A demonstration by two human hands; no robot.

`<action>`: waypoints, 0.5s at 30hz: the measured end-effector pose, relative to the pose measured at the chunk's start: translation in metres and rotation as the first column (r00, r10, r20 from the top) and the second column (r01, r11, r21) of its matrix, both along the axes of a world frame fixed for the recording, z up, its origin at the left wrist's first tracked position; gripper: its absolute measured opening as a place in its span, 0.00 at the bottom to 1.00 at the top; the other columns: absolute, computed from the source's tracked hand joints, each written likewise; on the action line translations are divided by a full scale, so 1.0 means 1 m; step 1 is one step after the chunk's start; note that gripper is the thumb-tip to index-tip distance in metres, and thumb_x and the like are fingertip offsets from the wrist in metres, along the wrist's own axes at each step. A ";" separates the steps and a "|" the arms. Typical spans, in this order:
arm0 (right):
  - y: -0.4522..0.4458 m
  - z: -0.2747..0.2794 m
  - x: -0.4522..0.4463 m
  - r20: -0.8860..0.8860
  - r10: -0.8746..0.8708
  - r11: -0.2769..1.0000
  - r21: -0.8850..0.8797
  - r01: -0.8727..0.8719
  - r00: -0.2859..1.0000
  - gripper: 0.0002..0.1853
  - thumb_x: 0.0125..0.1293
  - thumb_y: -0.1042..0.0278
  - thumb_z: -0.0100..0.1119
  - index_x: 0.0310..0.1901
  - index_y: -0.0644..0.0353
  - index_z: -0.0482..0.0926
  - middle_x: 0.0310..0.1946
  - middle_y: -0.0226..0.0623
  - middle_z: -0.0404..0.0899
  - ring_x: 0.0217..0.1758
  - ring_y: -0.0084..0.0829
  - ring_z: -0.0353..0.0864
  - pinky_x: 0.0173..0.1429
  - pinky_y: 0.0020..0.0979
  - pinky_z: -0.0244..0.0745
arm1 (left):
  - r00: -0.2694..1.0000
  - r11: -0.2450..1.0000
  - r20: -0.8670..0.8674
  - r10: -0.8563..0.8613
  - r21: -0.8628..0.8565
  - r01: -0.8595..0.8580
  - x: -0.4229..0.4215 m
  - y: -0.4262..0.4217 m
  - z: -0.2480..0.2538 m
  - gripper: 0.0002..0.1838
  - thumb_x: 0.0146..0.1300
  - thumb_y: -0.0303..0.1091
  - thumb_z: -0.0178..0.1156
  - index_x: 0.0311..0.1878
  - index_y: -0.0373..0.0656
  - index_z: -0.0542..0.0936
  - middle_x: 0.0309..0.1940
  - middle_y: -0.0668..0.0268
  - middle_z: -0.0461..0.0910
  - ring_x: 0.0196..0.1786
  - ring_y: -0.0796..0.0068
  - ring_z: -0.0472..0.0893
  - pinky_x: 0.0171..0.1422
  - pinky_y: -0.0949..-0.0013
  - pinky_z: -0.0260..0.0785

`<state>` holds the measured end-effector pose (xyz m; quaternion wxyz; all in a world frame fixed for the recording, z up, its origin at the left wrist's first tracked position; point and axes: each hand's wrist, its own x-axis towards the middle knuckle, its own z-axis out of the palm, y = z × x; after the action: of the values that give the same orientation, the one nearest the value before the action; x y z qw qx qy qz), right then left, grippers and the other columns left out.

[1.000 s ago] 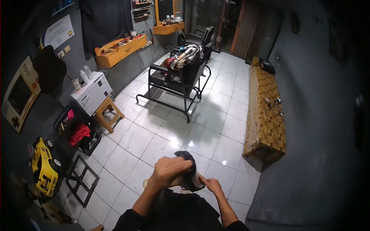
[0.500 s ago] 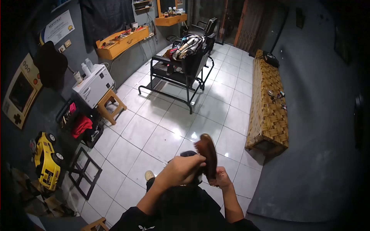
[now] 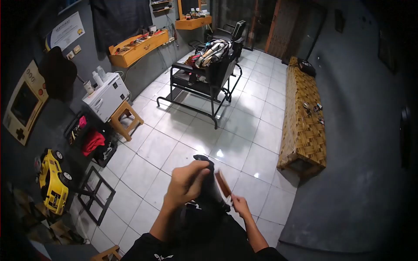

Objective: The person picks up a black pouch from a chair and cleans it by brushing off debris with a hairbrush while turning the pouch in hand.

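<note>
My right hand (image 3: 242,206) is closed round the lower end of a brown brush (image 3: 223,184) with a narrow back and a paler edge. The brush is tilted up to the left and somewhat blurred. Left of it, my left hand (image 3: 187,182) is raised with its fingers curled against the top of a black object (image 3: 210,176). That object runs down between my hands toward my dark clothes; its kind cannot be made out. A small gap separates the brush from my left fingers.
Ahead stands a black barber chair (image 3: 209,78) with cloths on it. A long woven-pattern bench (image 3: 300,126) lines the right wall. To the left are a white cabinet (image 3: 106,98) on a wooden stool (image 3: 126,119), a yellow toy car (image 3: 55,182) and a black frame (image 3: 96,195).
The brush has moved down and left with my right hand, turning its narrow side to view. My left hand has come off the brush, rising to the left. The black object shows more.
</note>
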<state>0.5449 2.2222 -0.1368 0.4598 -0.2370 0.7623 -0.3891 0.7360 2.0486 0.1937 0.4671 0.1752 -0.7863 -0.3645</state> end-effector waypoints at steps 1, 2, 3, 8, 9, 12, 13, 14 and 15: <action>-0.013 0.053 0.002 0.342 -0.012 0.980 -0.183 0.080 0.940 0.23 0.70 0.45 0.46 0.31 0.58 0.73 0.12 0.24 0.61 0.09 0.17 0.55 0.13 0.22 0.49 | 0.998 0.998 0.046 -0.035 0.061 0.032 -0.004 0.005 0.002 0.06 0.60 0.23 0.57 0.41 0.37 0.77 0.22 0.56 0.75 0.21 0.66 0.76 0.27 0.71 0.66; -0.021 0.090 0.003 0.567 -0.012 0.963 -0.215 0.162 0.824 0.24 0.68 0.41 0.45 0.36 0.58 0.72 0.12 0.24 0.61 0.09 0.15 0.53 0.13 0.20 0.48 | 0.994 0.997 0.093 -0.053 0.060 0.048 -0.009 0.009 0.001 0.06 0.60 0.23 0.58 0.41 0.37 0.77 0.23 0.56 0.76 0.22 0.63 0.77 0.27 0.69 0.67; -0.024 0.123 0.008 0.583 0.094 0.904 -0.389 0.176 0.807 0.27 0.66 0.38 0.46 0.36 0.59 0.72 0.12 0.24 0.61 0.09 0.15 0.52 0.12 0.21 0.49 | 0.987 0.996 0.140 -0.073 0.061 0.065 -0.012 0.012 0.000 0.06 0.60 0.23 0.58 0.41 0.37 0.76 0.24 0.55 0.77 0.23 0.60 0.78 0.28 0.68 0.68; -0.027 0.173 0.026 0.471 0.302 0.817 -0.576 0.030 0.829 0.27 0.64 0.38 0.47 0.31 0.60 0.72 0.12 0.24 0.59 0.11 0.15 0.55 0.14 0.22 0.50 | 0.990 0.989 0.092 -0.105 -0.093 0.114 -0.018 0.010 -0.021 0.12 0.51 0.20 0.60 0.42 0.36 0.77 0.30 0.55 0.79 0.31 0.55 0.81 0.32 0.66 0.72; -0.029 0.163 0.027 0.438 0.247 0.850 -0.527 0.024 0.864 0.26 0.66 0.40 0.48 0.29 0.60 0.72 0.12 0.23 0.59 0.11 0.15 0.55 0.15 0.22 0.50 | 0.992 0.988 0.063 -0.111 -0.103 0.117 -0.015 0.007 -0.018 0.13 0.49 0.19 0.60 0.41 0.36 0.77 0.30 0.56 0.79 0.30 0.56 0.81 0.32 0.67 0.72; -0.022 0.053 0.011 -0.126 0.220 0.968 -0.095 -0.233 0.967 0.27 0.66 0.43 0.51 0.33 0.65 0.80 0.22 0.34 0.76 0.25 0.28 0.74 0.31 0.29 0.67 | 0.996 0.980 0.054 -0.078 -0.178 0.086 -0.005 -0.001 -0.007 0.19 0.39 0.16 0.59 0.40 0.36 0.77 0.27 0.58 0.78 0.26 0.60 0.79 0.31 0.70 0.71; -0.010 0.020 0.001 -0.203 0.343 0.933 0.190 -0.307 0.917 0.30 0.64 0.40 0.51 0.37 0.66 0.82 0.28 0.41 0.82 0.33 0.37 0.82 0.39 0.35 0.74 | 0.997 0.982 0.041 -0.070 -0.171 0.076 -0.001 -0.004 -0.009 0.19 0.39 0.16 0.58 0.40 0.36 0.77 0.27 0.57 0.78 0.26 0.60 0.79 0.30 0.70 0.71; 0.006 -0.012 -0.002 -0.326 0.454 0.864 0.388 -0.321 0.829 0.31 0.62 0.37 0.50 0.37 0.65 0.82 0.30 0.45 0.82 0.34 0.43 0.82 0.40 0.38 0.74 | 0.998 0.984 0.027 -0.060 -0.167 0.064 0.003 -0.008 -0.011 0.18 0.40 0.15 0.58 0.40 0.36 0.78 0.26 0.57 0.78 0.25 0.60 0.79 0.30 0.70 0.70; 0.020 -0.036 0.000 -0.414 0.569 0.772 0.568 -0.288 0.710 0.33 0.60 0.35 0.50 0.37 0.64 0.83 0.32 0.50 0.82 0.36 0.50 0.82 0.41 0.41 0.74 | 0.999 0.984 0.013 -0.052 -0.169 0.054 0.005 -0.011 -0.013 0.18 0.41 0.15 0.58 0.40 0.35 0.78 0.26 0.56 0.78 0.24 0.60 0.79 0.29 0.70 0.70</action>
<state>0.5445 2.2426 -0.1728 0.3351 -0.4000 0.8529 0.0143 0.7406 2.0377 0.1809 0.4669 0.1157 -0.8208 -0.3081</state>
